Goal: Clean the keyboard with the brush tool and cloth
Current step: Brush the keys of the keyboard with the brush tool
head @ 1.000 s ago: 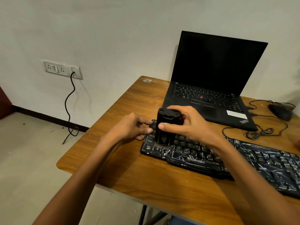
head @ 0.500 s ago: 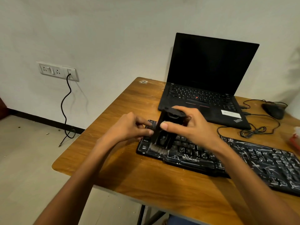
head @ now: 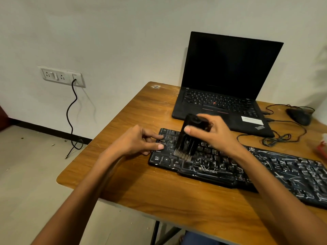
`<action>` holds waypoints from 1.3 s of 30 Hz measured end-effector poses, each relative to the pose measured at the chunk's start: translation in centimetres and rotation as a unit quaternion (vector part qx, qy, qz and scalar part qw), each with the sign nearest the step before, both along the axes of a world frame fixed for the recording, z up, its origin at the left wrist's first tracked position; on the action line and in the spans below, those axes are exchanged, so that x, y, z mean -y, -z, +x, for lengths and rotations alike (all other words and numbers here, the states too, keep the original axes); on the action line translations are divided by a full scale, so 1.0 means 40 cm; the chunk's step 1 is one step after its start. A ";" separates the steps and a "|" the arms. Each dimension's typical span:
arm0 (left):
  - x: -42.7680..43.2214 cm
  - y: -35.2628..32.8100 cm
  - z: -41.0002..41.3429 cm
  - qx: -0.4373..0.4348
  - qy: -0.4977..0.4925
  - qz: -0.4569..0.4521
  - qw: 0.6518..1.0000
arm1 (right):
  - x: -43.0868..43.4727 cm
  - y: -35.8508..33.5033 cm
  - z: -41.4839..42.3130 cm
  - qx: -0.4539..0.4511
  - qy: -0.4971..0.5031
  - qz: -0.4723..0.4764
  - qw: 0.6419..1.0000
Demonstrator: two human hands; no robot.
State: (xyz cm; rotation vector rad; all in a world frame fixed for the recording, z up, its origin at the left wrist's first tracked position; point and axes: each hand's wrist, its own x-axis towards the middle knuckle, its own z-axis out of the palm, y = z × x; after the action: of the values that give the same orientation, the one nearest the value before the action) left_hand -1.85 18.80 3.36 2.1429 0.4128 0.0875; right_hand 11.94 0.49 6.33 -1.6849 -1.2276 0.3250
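2 hands on the black white-scratched keyboard [head: 247,167], on a brown wooden table [head: 141,191]: right hand [head: 217,133] grips black brush tool [head: 188,138], bristles on keys; left hand [head: 139,141] fingertips press keyboard's left end, holding nothing.

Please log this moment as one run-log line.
phase: brushing | right hand: holds brush tool, bristles on keyboard | left hand: steadies keyboard's left end

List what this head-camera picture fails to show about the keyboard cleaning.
- Cleaning cloth: none in the head view.
- Black external keyboard: right end cut off by the frame edge; keys under the right hand and black brush tool hidden.
- Left hand: covers the keyboard's left edge, so its grip there is unclear.
- Red and white object: cut by the right edge, unidentifiable.
- Key legends: mostly too small.
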 end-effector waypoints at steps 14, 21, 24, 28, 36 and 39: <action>-0.009 0.019 -0.001 0.025 0.016 -0.031 0.999 | 0.014 0.004 -0.003 -0.015 -0.029 0.025 0.999; -0.017 0.041 -0.008 0.045 0.028 -0.061 0.997 | 0.009 -0.016 0.006 0.009 0.005 0.026 1.000; -0.018 0.037 -0.008 0.052 0.031 -0.053 0.997 | -0.043 -0.019 -0.058 0.022 -0.075 0.003 0.997; -0.013 0.036 -0.011 0.051 0.036 -0.064 0.996 | -0.041 0.002 -0.072 0.025 -0.096 -0.035 0.994; -0.022 0.038 -0.008 0.056 0.040 -0.041 0.997 | -0.047 -0.004 -0.105 0.009 -0.116 -0.038 0.992; -0.020 0.043 -0.006 0.052 0.043 -0.074 0.995 | -0.017 -0.020 -0.081 0.020 -0.103 -0.054 0.993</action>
State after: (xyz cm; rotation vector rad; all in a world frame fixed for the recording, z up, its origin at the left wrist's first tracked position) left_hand -2.11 19.62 1.65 1.9964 0.2570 0.1147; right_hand 8.70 1.19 7.14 -1.6647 -1.4404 0.4939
